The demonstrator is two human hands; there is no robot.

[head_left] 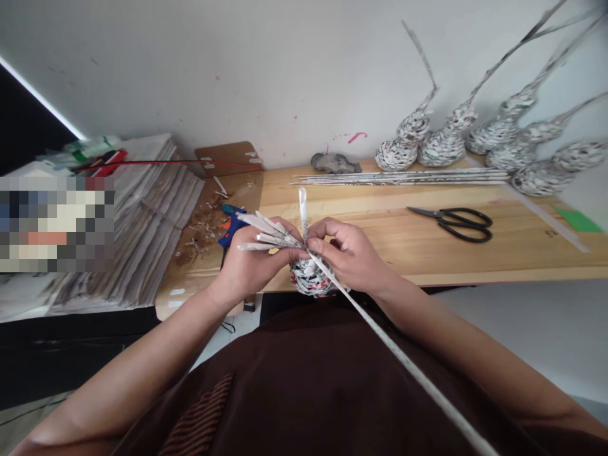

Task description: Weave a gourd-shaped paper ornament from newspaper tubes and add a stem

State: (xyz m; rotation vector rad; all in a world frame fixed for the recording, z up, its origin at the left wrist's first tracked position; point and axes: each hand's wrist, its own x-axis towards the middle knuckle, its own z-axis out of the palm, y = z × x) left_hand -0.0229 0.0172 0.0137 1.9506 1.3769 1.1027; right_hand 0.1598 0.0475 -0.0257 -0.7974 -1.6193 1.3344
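A small round woven paper piece [311, 278] hangs between my hands at the table's front edge. Several rolled paper strips [268, 231] fan out from its top to the left, and one short strip [303, 206] stands upright. My left hand [251, 256] is closed around the base of the fanned strips. My right hand [344, 253] pinches at the strips' meeting point beside the left thumb. From there a long paper tube [389, 345] runs down to the lower right, across the dark apron. The woven piece's upper part is partly hidden by my fingers.
Black-handled scissors [463, 223] lie on the wooden table [361, 202] at right. Thin paper tubes [403, 177] and a grey crumpled cloth [336, 163] lie behind. Several woven paper figures [441, 145] stand back right. A newspaper stack [161, 209] and a blue tool [231, 228] are left.
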